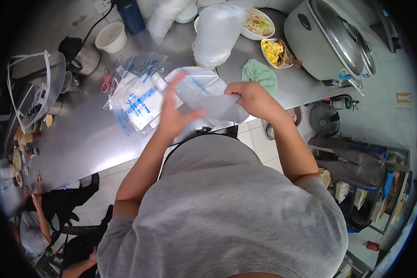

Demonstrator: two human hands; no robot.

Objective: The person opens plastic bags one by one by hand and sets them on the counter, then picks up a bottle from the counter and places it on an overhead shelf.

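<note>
My right hand pinches a translucent plastic bag by its edge, just above the front edge of the metal counter. My left hand, somewhat blurred, is open with thumb and fingers apart, to the left of that bag. Beneath and behind the hands lies white plastic with blue print. Under and left of my left hand, a stack of flat plastic bags with blue lettering rests in a crumpled clear wrapper.
Pink scissors lie left of the stack. At the back stand a filled white plastic bag, a bowl of noodles, a bowl with yellow food and a large cooker. A green cloth lies nearby. People sit at lower left.
</note>
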